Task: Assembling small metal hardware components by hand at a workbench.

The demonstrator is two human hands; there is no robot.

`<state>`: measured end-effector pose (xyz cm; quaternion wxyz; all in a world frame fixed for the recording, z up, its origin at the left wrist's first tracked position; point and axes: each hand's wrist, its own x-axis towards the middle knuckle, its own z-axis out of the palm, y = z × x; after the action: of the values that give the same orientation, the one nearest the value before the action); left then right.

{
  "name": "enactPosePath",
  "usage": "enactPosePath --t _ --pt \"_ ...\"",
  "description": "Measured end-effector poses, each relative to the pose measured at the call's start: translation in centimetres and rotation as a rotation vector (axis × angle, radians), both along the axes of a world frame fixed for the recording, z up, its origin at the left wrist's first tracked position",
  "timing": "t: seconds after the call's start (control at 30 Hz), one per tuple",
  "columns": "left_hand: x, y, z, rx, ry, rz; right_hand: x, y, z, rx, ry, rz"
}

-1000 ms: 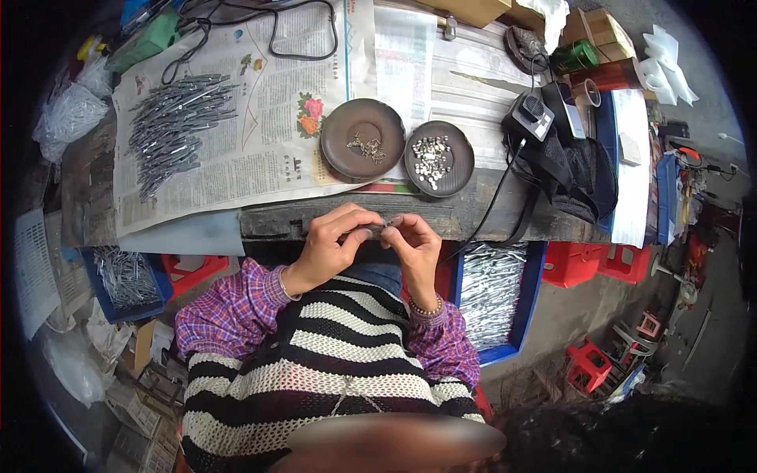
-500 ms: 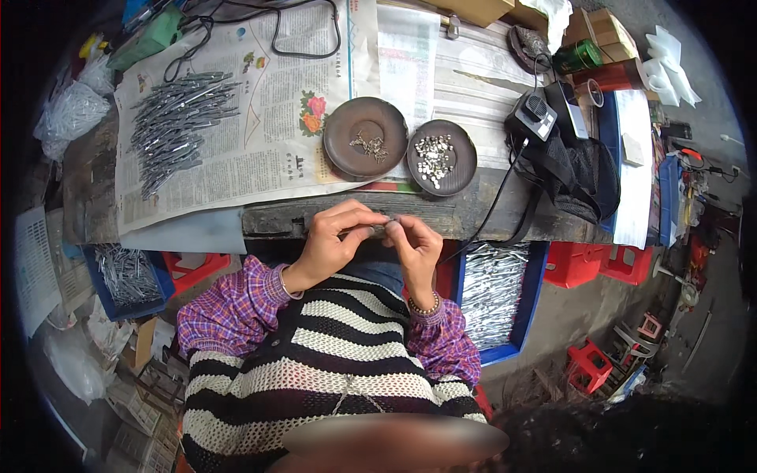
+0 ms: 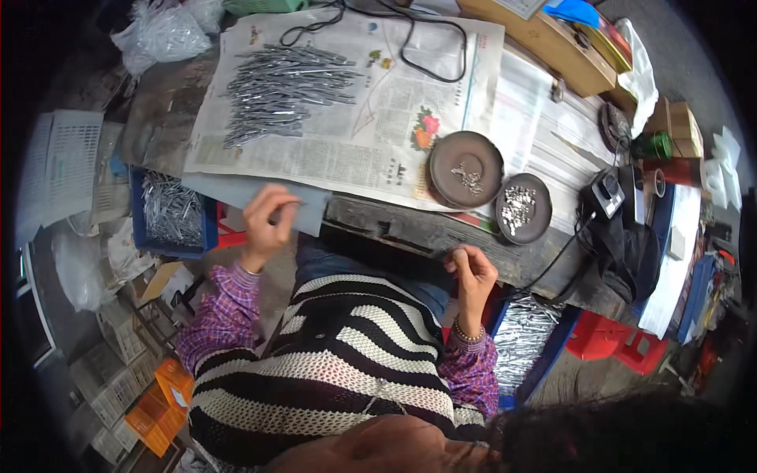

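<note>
My left hand [image 3: 270, 219] is raised over the front edge of the workbench, beside a pale sheet [image 3: 303, 211]. Thumb and index finger are pinched, and a tiny dark tip shows at them, too small to name. Off to the right, my right hand [image 3: 473, 272] hovers in front of the bench edge with its fingers curled together; whatever they hold, if anything, is hidden. Beyond it stand two round brown dishes: one dish [image 3: 445, 185] has small thin metal pieces [image 3: 469, 179] in it, the other dish [image 3: 542, 214] small shiny metal bits [image 3: 517, 209].
Slim grey metal pieces [image 3: 288, 87] lie heaped on newspaper [image 3: 355, 146]. Below bench level, a blue crate [image 3: 150, 243] at left and a blue tray [image 3: 548, 364] at right hold metal parts. A black cable [image 3: 402, 49] loops across the paper. Red stools [image 3: 595, 335] stand at right.
My hands, together at the fingertips before, have come apart: the left moved leftward, the right a little to the right and lower. The whole view has turned and shifted toward the left.
</note>
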<state>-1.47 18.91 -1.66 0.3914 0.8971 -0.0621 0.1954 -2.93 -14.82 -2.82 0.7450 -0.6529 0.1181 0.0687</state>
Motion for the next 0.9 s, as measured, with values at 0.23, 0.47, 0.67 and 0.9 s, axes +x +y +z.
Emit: enactPosePath --t 0.23,0.47,0.67,0.9 --pt "0.5 0.3 -0.8 0.288 -0.149 -0.098 0.3 1.2 -0.1 -0.005 0.015 0.004" --pt "-0.7 3.1 -0.2 0.29 -0.071 0.03 0.1 1.0 -0.5 -0.009 -0.011 0.008" --pt "0.3 -2.5 0.3 -0.533 0.423 -0.103 -0.1 2.1 0.5 -0.198 -0.095 0.089" --pt "1.2 -8.7 1.7 -1.115 0.842 -0.466 0.4 4.9 2.4 -0.336 -0.237 0.158"
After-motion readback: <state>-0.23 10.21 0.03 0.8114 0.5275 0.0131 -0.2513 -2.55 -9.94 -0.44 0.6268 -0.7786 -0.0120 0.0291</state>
